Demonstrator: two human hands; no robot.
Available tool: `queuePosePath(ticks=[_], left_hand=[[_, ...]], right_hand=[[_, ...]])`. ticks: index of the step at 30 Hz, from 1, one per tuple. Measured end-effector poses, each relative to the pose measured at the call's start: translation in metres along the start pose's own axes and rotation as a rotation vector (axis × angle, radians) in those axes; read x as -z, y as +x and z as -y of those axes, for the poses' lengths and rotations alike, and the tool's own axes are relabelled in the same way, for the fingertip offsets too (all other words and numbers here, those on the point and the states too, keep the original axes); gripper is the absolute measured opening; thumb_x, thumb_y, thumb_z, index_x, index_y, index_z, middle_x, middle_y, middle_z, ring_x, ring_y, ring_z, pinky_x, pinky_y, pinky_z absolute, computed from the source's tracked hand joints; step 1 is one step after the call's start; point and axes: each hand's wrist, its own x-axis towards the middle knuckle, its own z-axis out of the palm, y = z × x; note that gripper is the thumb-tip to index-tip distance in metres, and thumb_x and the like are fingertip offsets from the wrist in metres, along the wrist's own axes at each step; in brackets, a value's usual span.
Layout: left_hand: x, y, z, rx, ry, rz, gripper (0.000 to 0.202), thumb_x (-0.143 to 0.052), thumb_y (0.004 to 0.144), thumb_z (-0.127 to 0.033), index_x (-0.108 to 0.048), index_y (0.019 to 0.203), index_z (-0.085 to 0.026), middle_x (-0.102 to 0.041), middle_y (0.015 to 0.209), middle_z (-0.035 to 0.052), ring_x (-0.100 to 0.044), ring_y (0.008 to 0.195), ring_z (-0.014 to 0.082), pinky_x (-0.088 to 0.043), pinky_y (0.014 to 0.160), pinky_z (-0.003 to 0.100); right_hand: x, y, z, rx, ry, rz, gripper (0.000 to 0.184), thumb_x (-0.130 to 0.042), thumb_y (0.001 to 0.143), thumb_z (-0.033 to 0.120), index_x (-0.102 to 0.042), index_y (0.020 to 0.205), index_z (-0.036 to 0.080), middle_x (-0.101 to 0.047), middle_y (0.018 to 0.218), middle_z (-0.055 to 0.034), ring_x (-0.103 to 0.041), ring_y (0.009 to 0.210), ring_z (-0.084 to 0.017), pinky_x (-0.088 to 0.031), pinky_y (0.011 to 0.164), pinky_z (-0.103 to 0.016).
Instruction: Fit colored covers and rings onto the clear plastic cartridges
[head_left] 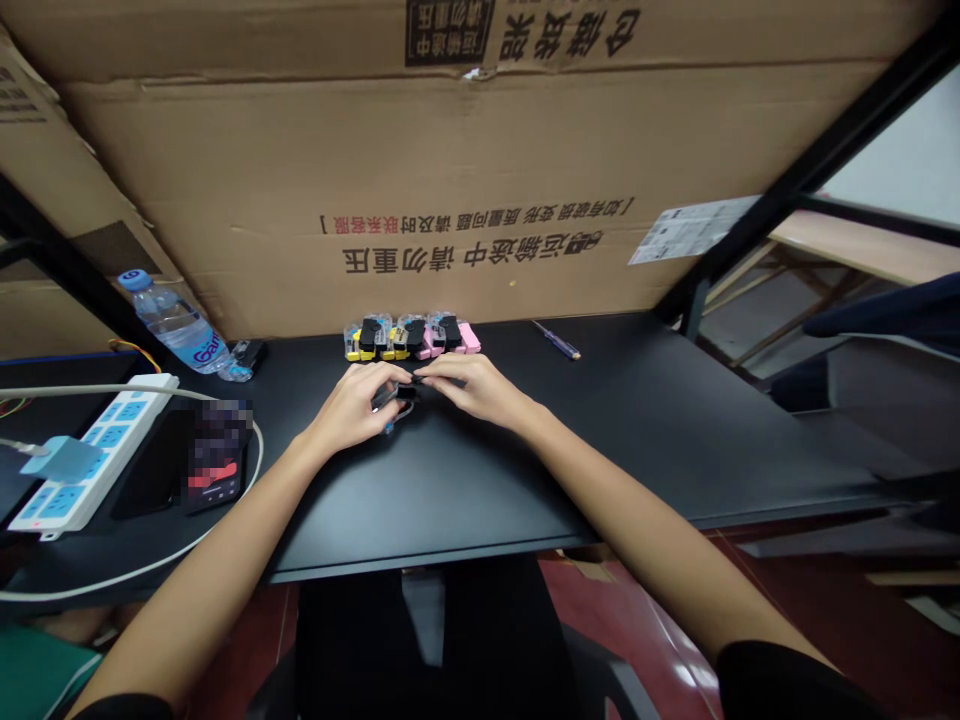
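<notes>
My left hand (362,402) is closed round a small clear-and-black plastic cartridge (406,394), held just above the black table. A bit of blue shows at its lower end, and my fingers cover much of the rest. At the cartridge's upper right edge, my right hand (480,388) pinches a small dark piece (418,379); whether this is part of the cartridge I cannot tell. Just beyond both hands stands a row of several similar cartridges (411,338), clear and black with yellow or pink parts.
A screwdriver (557,341) lies right of the row. On the left are a water bottle (176,322), a white power strip (97,450), a phone (217,490) and a looping white cable (260,450). Tall cardboard (480,150) backs the table (420,510).
</notes>
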Motion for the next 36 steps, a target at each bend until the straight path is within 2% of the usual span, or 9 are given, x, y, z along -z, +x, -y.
queuePosePath(ticks=[5,10,15,20,25,31,36], left_hand=[[0.0,0.0,0.0,0.008,0.01,0.002,0.026,-0.07,0.095,-0.017,-0.068,0.12,-0.024,-0.08,0.117,0.0032,-0.075,0.098,0.021,-0.051,0.1,0.04],[0.001,-0.001,0.0,0.011,0.018,0.005,0.027,-0.072,0.095,-0.017,-0.069,0.12,-0.025,-0.08,0.119,0.0035,-0.075,0.097,0.0209,-0.05,0.1,0.04],[0.0,-0.001,0.0,-0.044,0.029,0.003,0.024,-0.07,0.097,-0.014,-0.07,0.119,-0.024,-0.08,0.119,0.0032,-0.075,0.095,0.019,-0.048,0.098,0.038],[0.002,-0.001,0.001,-0.075,0.058,-0.057,0.018,-0.072,0.099,-0.018,-0.072,0.116,-0.023,-0.082,0.112,0.0032,-0.075,0.091,0.0178,-0.048,0.095,0.037],[0.002,0.0,0.002,-0.131,0.076,-0.117,0.016,-0.074,0.1,-0.022,-0.074,0.117,-0.023,-0.082,0.106,0.0032,-0.074,0.082,0.0163,-0.048,0.088,0.036],[0.002,0.0,0.001,-0.155,0.084,-0.145,0.017,-0.073,0.1,-0.02,-0.074,0.116,-0.023,-0.082,0.104,0.0026,-0.073,0.078,0.0156,-0.048,0.087,0.036],[0.002,0.0,0.002,-0.154,0.103,-0.122,0.019,-0.07,0.1,-0.016,-0.074,0.117,-0.024,-0.082,0.104,0.0019,-0.072,0.079,0.0156,-0.047,0.088,0.036]], right_hand=[[0.004,0.0,0.005,-0.005,0.028,0.071,0.027,-0.059,0.107,0.021,-0.082,0.121,0.021,-0.083,0.112,-0.0097,-0.078,0.102,-0.023,-0.062,0.095,-0.04],[0.004,0.0,0.01,-0.035,0.059,0.088,0.024,-0.068,0.099,0.021,-0.077,0.122,0.02,-0.08,0.107,-0.0082,-0.073,0.089,-0.021,-0.062,0.081,-0.037],[-0.01,-0.002,0.008,-0.031,0.047,-0.007,0.012,-0.072,0.1,0.026,-0.078,0.109,0.02,-0.076,0.097,-0.0072,-0.07,0.083,-0.02,-0.059,0.077,-0.034],[-0.02,-0.003,0.006,-0.052,0.088,-0.125,0.013,-0.073,0.101,0.027,-0.081,0.106,0.018,-0.076,0.09,-0.0061,-0.068,0.074,-0.018,-0.058,0.07,-0.033],[-0.025,-0.003,0.004,-0.092,0.189,-0.22,0.015,-0.079,0.098,0.033,-0.085,0.104,0.021,-0.08,0.089,-0.0059,-0.073,0.077,-0.019,-0.063,0.074,-0.036],[-0.027,-0.004,0.003,0.054,0.102,-0.261,0.015,-0.075,0.102,0.028,-0.085,0.11,0.02,-0.08,0.093,-0.0073,-0.075,0.079,-0.019,-0.064,0.074,-0.035],[-0.02,-0.004,0.006,0.18,-0.078,-0.201,0.015,-0.069,0.106,0.023,-0.082,0.112,0.019,-0.079,0.096,-0.0095,-0.075,0.084,-0.02,-0.065,0.076,-0.035]])
